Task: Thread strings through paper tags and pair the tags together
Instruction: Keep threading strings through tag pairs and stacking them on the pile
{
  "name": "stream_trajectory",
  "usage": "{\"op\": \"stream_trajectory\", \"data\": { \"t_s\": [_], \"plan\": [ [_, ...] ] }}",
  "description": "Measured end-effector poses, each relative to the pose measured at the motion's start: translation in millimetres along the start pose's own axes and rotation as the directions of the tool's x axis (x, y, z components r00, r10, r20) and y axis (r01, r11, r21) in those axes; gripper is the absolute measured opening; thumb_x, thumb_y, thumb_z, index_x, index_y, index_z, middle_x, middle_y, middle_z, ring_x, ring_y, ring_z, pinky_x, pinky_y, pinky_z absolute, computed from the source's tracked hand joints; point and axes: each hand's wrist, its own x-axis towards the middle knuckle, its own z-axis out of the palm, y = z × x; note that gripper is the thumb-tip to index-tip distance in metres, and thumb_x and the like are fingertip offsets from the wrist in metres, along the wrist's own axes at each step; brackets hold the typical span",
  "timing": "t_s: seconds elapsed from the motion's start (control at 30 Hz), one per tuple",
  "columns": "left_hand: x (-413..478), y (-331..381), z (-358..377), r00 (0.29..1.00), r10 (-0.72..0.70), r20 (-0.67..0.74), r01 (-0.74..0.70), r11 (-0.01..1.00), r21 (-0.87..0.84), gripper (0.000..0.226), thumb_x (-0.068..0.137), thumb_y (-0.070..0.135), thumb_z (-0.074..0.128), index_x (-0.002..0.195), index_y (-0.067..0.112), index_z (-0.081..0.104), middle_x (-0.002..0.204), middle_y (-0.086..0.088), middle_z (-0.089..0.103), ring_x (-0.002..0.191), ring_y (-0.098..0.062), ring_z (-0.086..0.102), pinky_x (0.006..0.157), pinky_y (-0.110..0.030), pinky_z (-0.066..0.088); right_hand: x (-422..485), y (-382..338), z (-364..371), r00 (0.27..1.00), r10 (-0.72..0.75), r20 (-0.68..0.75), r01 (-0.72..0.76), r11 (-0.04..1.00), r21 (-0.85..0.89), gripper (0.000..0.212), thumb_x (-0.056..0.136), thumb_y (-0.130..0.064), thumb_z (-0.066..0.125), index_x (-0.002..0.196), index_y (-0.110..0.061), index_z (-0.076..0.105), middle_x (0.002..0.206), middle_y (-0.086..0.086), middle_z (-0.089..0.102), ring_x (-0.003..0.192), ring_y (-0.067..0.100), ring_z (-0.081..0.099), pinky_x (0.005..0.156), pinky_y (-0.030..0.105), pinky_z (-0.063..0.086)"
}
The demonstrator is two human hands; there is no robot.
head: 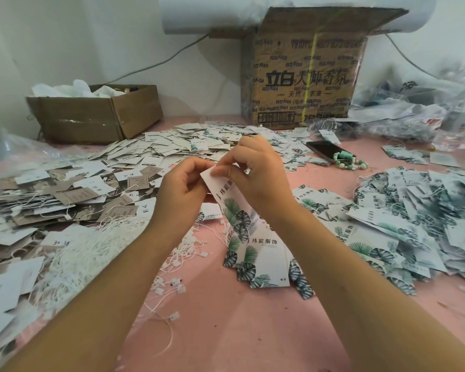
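Above the pink table I hold up a white paper tag (230, 202) printed with green leaves and dark lettering. My left hand (183, 187) grips its top left edge with curled fingers. My right hand (255, 170) pinches the tag's top corner from the right; any string there is too thin to make out. A bundle of white strings (91, 253) with small square clasps lies under my left forearm. More leaf tags (258, 261) lie flat below my hands.
Heaps of tags cover the table: brown and white ones (73, 194) at left, leaf-printed ones (419, 218) at right, more at the back. Behind stand a low cardboard box (97, 116) and a tall one (304, 76). A phone (325, 151) and bead bracelet (349, 161) lie back right.
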Motion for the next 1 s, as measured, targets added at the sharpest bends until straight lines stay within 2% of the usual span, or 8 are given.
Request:
{"op": "stream_trajectory", "data": {
  "t_s": [0.23, 0.37, 0.47, 0.67, 0.87, 1.0],
  "plan": [
    [0.4, 0.6, 2.3, 0.999, -0.042, 0.011, 0.043, 0.997, -0.061, 0.03, 0.089, -0.011, 0.049, 0.088, 0.017, 0.061, 0.069, 0.006, 0.068, 0.063, -0.007, 0.065, 0.054, -0.018, 0.051, -0.7, 1.8, 0.9, 0.998, -0.062, -0.02, 0.062, 0.998, 0.004, 0.018, 0.073, -0.019, 0.072, 0.068, -0.002, 0.068, 0.07, -0.006, 0.046, 0.073, 0.018, 0.042, 0.06, 0.032, 0.037],
    [0.6, 1.0, 1.2, 0.996, -0.071, 0.058, 0.078, 0.989, -0.128, 0.028, 0.09, -0.009, 0.049, 0.092, 0.015, 0.063, 0.07, 0.005, 0.07, 0.066, -0.008, 0.067, 0.057, -0.019, 0.052, -0.9, 2.3, 0.3, 0.994, -0.105, -0.018, 0.104, 0.993, -0.063, 0.02, 0.074, -0.018, 0.072, 0.068, 0.0, 0.066, 0.068, 0.005, 0.056, 0.072, 0.024, 0.047, 0.058, 0.035, 0.041],
    [0.3, 0.7, -0.4, 0.995, -0.067, 0.068, 0.076, 0.988, -0.135, 0.029, 0.089, -0.009, 0.05, 0.091, 0.017, 0.063, 0.069, 0.005, 0.07, 0.066, -0.008, 0.066, 0.058, -0.02, 0.054, -1.5, 2.2, 0.8, 0.992, -0.126, -0.019, 0.125, 0.989, -0.076, 0.019, 0.072, -0.017, 0.072, 0.068, 0.001, 0.067, 0.067, 0.009, 0.057, 0.071, 0.027, 0.049, 0.059, 0.033, 0.039],
    [0.8, -0.8, -1.1, 0.995, -0.072, 0.07, 0.082, 0.986, -0.142, 0.027, 0.089, -0.008, 0.051, 0.089, 0.017, 0.063, 0.067, 0.005, 0.069, 0.063, -0.009, 0.065, 0.056, -0.021, 0.053, -2.1, 1.1, 4.1, 0.997, -0.071, -0.026, 0.072, 0.997, 0.001, 0.018, 0.071, -0.017, 0.073, 0.069, 0.001, 0.07, 0.065, 0.007, 0.056, 0.071, 0.018, 0.042, 0.061, 0.026, 0.033],
    [0.1, -2.2, -0.6, 0.986, -0.124, 0.115, 0.146, 0.966, -0.215, 0.026, 0.09, -0.005, 0.05, 0.087, 0.019, 0.061, 0.064, 0.006, 0.067, 0.061, -0.006, 0.064, 0.054, -0.02, 0.053, -1.6, 1.1, 2.9, 1.0, -0.028, -0.004, 0.028, 0.997, 0.075, 0.015, 0.071, -0.017, 0.073, 0.074, -0.003, 0.073, 0.067, -0.007, 0.048, 0.071, 0.015, 0.044, 0.062, 0.025, 0.034],
    [-0.4, -2.5, -1.8, 0.983, -0.14, 0.122, 0.166, 0.957, -0.239, 0.026, 0.09, -0.003, 0.05, 0.085, 0.019, 0.061, 0.065, 0.007, 0.067, 0.06, -0.006, 0.064, 0.052, -0.021, 0.052, -1.3, 2.2, 1.7, 0.997, 0.047, 0.055, -0.054, 0.989, 0.138, 0.011, 0.074, -0.014, 0.072, 0.079, -0.004, 0.074, 0.069, -0.006, 0.05, 0.069, 0.012, 0.048, 0.062, 0.027, 0.039]
  ]
}}
